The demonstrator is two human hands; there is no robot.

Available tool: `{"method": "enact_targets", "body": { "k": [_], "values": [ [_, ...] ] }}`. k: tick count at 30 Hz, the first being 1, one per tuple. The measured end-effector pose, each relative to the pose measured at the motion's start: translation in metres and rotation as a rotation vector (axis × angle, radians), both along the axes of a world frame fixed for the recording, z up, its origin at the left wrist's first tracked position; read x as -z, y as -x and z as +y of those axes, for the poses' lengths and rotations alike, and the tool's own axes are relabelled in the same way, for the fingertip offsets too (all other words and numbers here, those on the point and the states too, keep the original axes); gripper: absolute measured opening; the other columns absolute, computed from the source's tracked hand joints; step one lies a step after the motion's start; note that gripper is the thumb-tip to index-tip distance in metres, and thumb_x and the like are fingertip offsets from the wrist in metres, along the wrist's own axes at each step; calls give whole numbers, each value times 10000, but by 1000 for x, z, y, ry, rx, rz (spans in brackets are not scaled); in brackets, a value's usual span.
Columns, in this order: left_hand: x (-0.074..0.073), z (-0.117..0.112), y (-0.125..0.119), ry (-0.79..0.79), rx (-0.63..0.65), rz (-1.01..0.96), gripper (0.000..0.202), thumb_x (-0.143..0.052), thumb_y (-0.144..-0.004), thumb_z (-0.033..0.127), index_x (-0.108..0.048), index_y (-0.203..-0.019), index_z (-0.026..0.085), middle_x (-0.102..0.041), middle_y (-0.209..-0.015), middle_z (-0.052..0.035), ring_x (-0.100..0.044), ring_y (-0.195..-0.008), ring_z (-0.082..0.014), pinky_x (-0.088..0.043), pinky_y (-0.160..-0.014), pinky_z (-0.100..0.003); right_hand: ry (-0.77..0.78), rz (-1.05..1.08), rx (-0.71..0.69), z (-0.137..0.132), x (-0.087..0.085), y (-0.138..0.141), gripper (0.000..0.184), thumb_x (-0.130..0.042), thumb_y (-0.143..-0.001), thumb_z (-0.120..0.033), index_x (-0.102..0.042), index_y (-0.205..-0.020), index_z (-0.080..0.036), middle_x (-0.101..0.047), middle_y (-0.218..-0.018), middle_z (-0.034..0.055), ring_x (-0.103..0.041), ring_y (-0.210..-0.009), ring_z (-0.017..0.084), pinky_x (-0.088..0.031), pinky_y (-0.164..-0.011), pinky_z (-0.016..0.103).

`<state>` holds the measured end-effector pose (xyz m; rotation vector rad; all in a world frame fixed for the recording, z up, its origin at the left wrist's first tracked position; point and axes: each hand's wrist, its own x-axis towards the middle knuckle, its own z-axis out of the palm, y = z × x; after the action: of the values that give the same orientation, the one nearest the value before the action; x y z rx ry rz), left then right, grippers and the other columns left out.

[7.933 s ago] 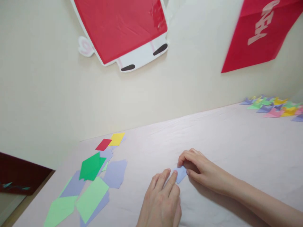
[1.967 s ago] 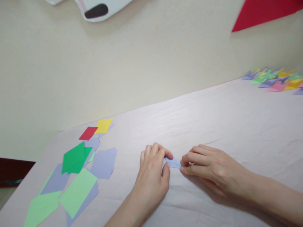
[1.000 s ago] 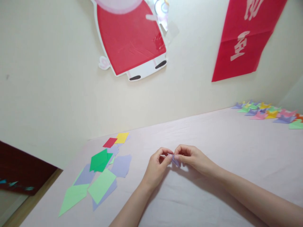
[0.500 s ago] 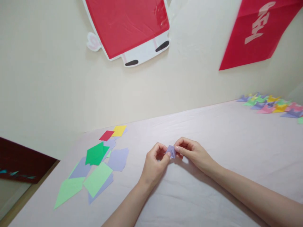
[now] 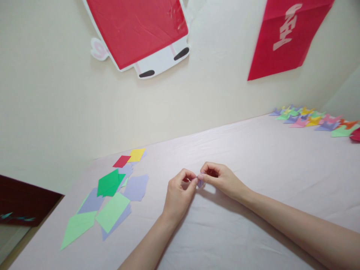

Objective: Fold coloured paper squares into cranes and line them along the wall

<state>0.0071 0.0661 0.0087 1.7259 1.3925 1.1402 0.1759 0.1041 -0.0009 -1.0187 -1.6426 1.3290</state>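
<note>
Between my two hands is a small folded piece of purple paper [image 5: 200,183], mostly covered by my fingertips. My left hand [image 5: 181,189] pinches its left side between thumb and index finger. My right hand [image 5: 221,178] has thumb and fingers closed on its upper right part, and the two thumbs nearly meet. The paper is held just above the pale cloth-covered table [image 5: 242,232], where a shadow falls beneath my right hand. How the paper is folded at this moment is hidden.
To the left lie loose paper sheets: light green [image 5: 113,212], dark green [image 5: 108,183], purple [image 5: 136,188], red [image 5: 122,161] and yellow [image 5: 137,155]. Several folded paper shapes [image 5: 313,121] stand in rows at the far right. Behind the table rises a wall [image 5: 219,93] with red hangings.
My right hand has closed in leftward over the purple paper, whose front face showed before and is now mostly covered. The whole view has shifted slightly, bringing more folded shapes into sight at right.
</note>
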Motion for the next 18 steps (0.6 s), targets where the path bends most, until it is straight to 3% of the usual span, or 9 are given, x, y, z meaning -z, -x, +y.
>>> {"method": "enact_targets", "body": {
  "k": [5, 12, 18],
  "values": [
    [-2, -1, 0, -43, 3, 26, 91, -604, -856, 222, -620, -769, 199, -656, -767, 9, -597, -756, -161, -438, -748, -266, -17, -66, 13, 0, -3, 0, 173, -623, -778, -335, -587, -710, -180, -494, -604, -41, -417, -578, 118, -308, -549, 245],
    [6, 2, 0, 40, 39, -191, 94, -628, -851, 248, -606, -785, 185, -675, -831, -27, -621, -804, -172, -470, -749, -271, 59, 63, -55, 3, -5, 0, 381, -663, -761, -533, -568, -654, -181, -535, -642, -14, -470, -636, 145, -347, -607, 274],
    [10, 4, -1, 65, 34, -317, 130, -658, -842, 260, -588, -769, 178, -644, -816, -22, -607, -794, -162, -467, -717, -252, 88, 55, -84, 5, -2, -1, 349, -689, -746, -502, -595, -686, -171, -552, -652, -14, -473, -640, 142, -348, -618, 273]
  ]
}}
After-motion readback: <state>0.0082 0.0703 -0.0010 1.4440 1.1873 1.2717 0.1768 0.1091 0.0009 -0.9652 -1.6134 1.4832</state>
